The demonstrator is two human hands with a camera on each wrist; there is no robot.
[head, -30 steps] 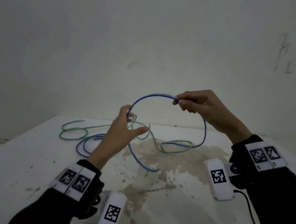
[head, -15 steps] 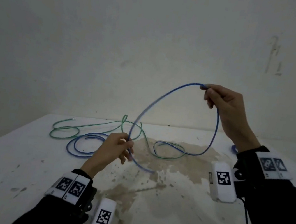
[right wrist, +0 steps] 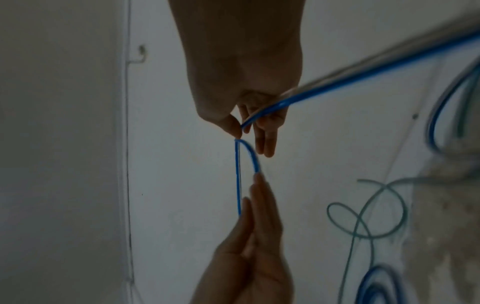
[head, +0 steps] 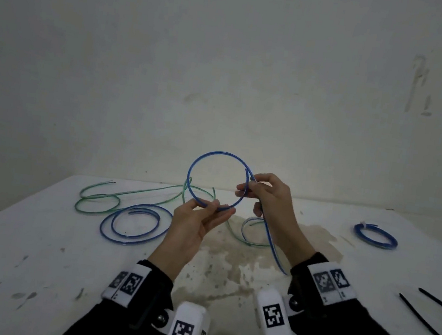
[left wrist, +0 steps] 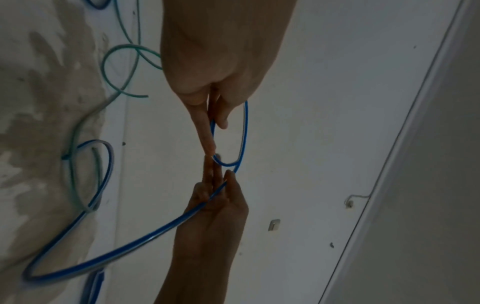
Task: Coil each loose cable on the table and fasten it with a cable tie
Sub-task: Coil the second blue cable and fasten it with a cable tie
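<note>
A blue cable (head: pixel 217 153) is bent into one round loop in the air above the table (head: pixel 34 255). My left hand (head: pixel 210 207) pinches the bottom of the loop between thumb and fingers. At the loop's right side, where the cable crosses itself, my right hand (head: pixel 249 189) pinches it. From there the cable's tail (head: pixel 271 244) runs down toward my right wrist. In the left wrist view the left fingers (left wrist: pixel 205 131) hold the narrow loop (left wrist: pixel 244 131). In the right wrist view the right hand (right wrist: pixel 242 133) grips the cable (right wrist: pixel 337 82).
More blue cable loops (head: pixel 133 223) and a loose green cable (head: pixel 97 199) lie on the table at the left and middle. A coiled, tied blue cable (head: pixel 375 237) sits far right. Black cable ties (head: pixel 430 321) lie near the right edge. A wall stands behind.
My right hand came down and left from high up, closing the wide arc of blue cable into a small round loop. My left hand rose a little to meet it.
</note>
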